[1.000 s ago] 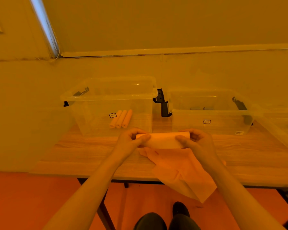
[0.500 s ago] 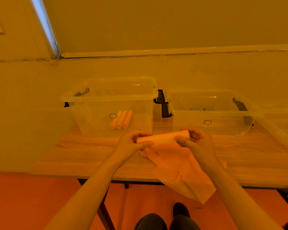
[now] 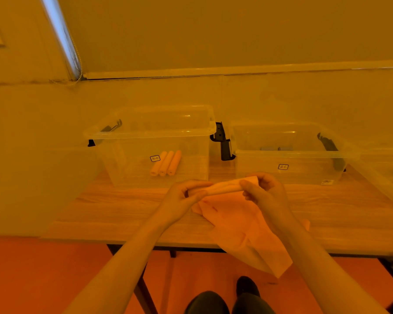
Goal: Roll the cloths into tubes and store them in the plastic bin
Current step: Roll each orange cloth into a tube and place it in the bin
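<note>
An orange cloth [image 3: 241,225] is partly rolled: its far edge forms a tube held just above the wooden table [image 3: 114,214], and the loose part drapes over the table's near edge. My left hand [image 3: 182,200] pinches the tube's left end. My right hand [image 3: 263,193] grips its right end, which sits higher than the left. Behind my left hand stands a clear plastic bin [image 3: 150,132] with three rolled orange cloths [image 3: 166,163] lying side by side on its floor.
A second clear bin [image 3: 288,152] stands to the right of the first, with black latches between them. Part of another clear container [image 3: 386,173] shows at the far right edge. A wall runs close behind the bins. My feet show below the table.
The roll has grown tighter and thinner. Its right end has lifted, so the tube now slants up to the right, and both hands have risen slightly off the table.
</note>
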